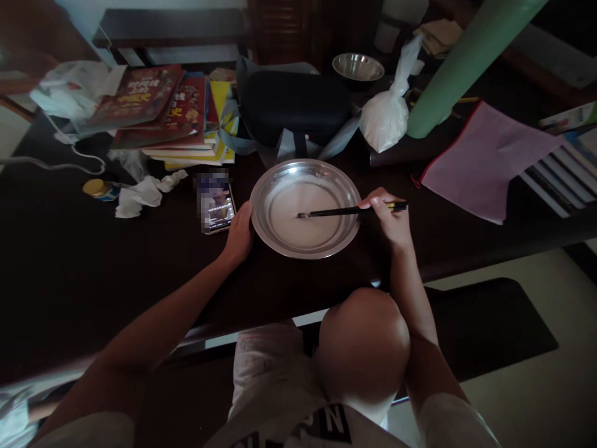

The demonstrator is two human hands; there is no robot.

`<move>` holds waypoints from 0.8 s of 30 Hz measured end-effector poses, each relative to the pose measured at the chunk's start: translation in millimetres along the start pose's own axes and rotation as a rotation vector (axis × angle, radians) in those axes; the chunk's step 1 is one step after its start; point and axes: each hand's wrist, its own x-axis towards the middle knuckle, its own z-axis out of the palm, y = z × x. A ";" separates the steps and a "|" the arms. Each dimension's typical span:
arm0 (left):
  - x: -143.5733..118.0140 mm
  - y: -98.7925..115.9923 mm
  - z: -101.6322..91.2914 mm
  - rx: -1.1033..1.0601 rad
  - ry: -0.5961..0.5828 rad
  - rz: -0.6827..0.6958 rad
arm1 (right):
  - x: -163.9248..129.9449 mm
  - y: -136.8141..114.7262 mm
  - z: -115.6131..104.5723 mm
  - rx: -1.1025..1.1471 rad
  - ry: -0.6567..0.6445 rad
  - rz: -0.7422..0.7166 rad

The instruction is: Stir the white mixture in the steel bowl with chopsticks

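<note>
In front of me on the dark table stands a wide metal bowl [305,254] with a pale, milky mixture [298,231] in it. My left hand [239,235] grips the bowl's left rim, its fingertips partly hidden at the edge. Dark chopsticks [336,212] are held in my right hand [389,214] over the right rim. Their tips dip into the mixture near the middle and have some of it on them. A lit phone [219,204] lies just left of my left hand.
Behind the bowl sits a black case [296,106]. A knotted bag of white powder [383,121], a green pillar [459,74] and a pink pouch [485,162] stand to the right. Stacked books [153,106], crumpled tissues [140,196] and a small yellow-lidded jar [96,188] are left.
</note>
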 end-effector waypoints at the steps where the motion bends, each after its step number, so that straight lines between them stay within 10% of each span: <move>1: 0.1 -0.8 0.1 0.002 0.003 0.000 | 0.1 -0.2 0.1 -0.007 0.017 -0.007; 24: 0.1 -3.3 -0.1 0.014 0.003 0.011 | 0.4 -0.2 -0.6 0.011 0.122 0.018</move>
